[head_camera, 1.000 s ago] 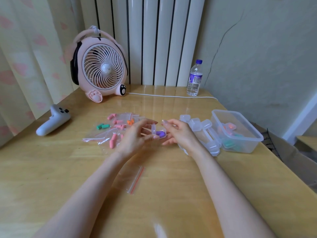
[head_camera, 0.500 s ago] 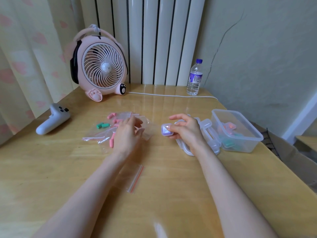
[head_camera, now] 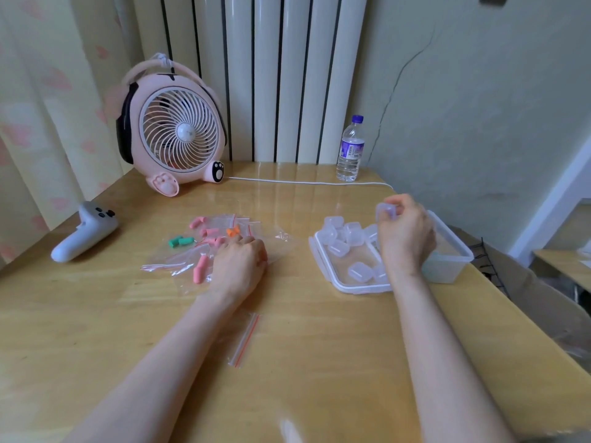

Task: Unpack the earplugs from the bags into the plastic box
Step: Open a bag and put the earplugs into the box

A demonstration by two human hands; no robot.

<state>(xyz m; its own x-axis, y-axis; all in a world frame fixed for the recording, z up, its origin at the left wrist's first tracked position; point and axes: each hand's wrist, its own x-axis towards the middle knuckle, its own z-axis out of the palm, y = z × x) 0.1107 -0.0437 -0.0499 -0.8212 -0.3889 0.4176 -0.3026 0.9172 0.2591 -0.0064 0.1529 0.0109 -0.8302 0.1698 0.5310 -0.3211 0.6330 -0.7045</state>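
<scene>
Right hand (head_camera: 404, 238) is raised at about 2 o'clock on the table (head_camera: 319, 362), its fingers curled and pinching a small clear case (head_camera: 385, 211) with a faint purple tint inside. It hangs over the near-left corner of the plastic box (head_camera: 454, 260), which stands at 2 o'clock by the table's right edge; the hand hides most of the box's inside, so what lies in it cannot be told. Just left of the box, touching it, lies its lid (head_camera: 345, 284), turned up like a tray and carrying a heap of clear cases (head_camera: 339, 238). Left hand (head_camera: 238, 266) lies knuckles up at 11 o'clock, fingers curled down onto the bags (head_camera: 192, 251); whether it pinches one or only rests there cannot be told. Inside the bags and around them show the earplugs: pink ones (head_camera: 200, 271) just left of the hand, green ones (head_camera: 180, 241) further toward 10 o'clock, orange ones (head_camera: 232, 231) just beyond the knuckles. One flat bag with a red seal (head_camera: 244, 340) lies apart, between the forearms. At 11 o'clock far back stands a pink fan (head_camera: 179, 135), its white cable (head_camera: 303, 182) running right past a water bottle (head_camera: 350, 151) at 1 o'clock. At 9 o'clock lies a white controller (head_camera: 84, 230).
</scene>
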